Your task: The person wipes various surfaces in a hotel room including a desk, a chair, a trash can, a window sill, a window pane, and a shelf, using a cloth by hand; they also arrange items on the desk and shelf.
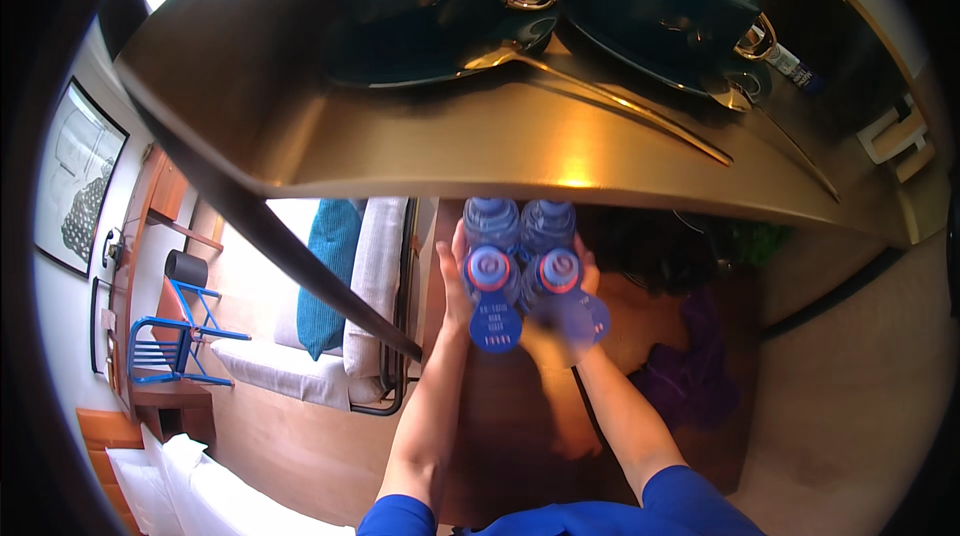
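Several clear plastic water bottles [487, 277] stand bunched in two rows, pressed between my hands. My left hand [453, 277] grips the bunch from the left side, fingers partly hidden behind it. On the opposite side my right hand [589, 273] wraps the right-hand bottles, its fingers mostly covered. The two near bottles have pale blue caps with red rings. A round blue tag [496, 322] bearing writing hangs from the left one, and a second blue tag [577, 322], blurred, hangs at the right. The far bottles' tops are cut off by the shelf edge above.
A brass-coloured metal shelf [450, 138] overhangs the bottles, holding dark green cups [420, 10] on saucers and gold spoons [630, 108]. Below right lie a purple cloth [694, 378] and a dark object [667, 251]. Leftward are a sofa [300, 371], a blue-framed chair [161, 348] and white bedding [225, 491].
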Available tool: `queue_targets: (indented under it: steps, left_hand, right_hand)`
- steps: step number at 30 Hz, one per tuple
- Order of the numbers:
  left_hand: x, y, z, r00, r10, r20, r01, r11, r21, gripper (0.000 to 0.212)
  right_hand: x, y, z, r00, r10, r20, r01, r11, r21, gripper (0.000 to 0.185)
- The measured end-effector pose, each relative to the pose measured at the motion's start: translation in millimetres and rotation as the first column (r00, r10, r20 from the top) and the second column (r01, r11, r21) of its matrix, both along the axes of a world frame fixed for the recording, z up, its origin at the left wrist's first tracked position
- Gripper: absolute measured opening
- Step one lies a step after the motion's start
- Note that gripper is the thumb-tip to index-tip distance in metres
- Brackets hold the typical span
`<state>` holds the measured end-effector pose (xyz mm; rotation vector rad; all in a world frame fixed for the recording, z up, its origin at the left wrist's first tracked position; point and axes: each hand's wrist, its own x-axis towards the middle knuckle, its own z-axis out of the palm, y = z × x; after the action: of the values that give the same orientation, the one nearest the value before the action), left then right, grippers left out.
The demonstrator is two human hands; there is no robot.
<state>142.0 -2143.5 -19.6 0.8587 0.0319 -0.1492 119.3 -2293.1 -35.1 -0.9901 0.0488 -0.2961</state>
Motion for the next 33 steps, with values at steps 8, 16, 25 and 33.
queue_targets:
  steps: [8, 16, 25, 33]
  left_hand:
    - [80.9, -16.7, 2.9, 0.998, -0.055, 0.006, 0.055, 0.998, -0.002, 0.087]
    - [95.1, 2.7, -3.3, 0.998, -0.054, 0.027, 0.051, 0.992, 0.112, 0.088]
    - [15.7, 10.6, -7.1, 0.953, 0.086, 0.291, -0.194, 0.911, 0.365, 0.058]
    - [-104.9, -14.4, 7.9, 0.971, 0.031, 0.237, -0.181, 0.742, 0.645, 0.026]
  right_hand:
    - [67.2, -16.2, 18.1, 0.992, -0.089, -0.095, 0.101, 0.986, 0.133, 0.053]
    - [77.6, -22.1, 23.4, 0.984, -0.096, -0.151, 0.112, 0.989, 0.101, 0.051]
    - [5.3, -38.5, 26.7, 1.000, -0.022, -0.018, 0.003, 0.720, -0.694, 0.066]
    - [-151.8, -99.8, 91.0, 0.946, -0.325, -0.014, -0.093, -0.229, -0.969, 0.052]
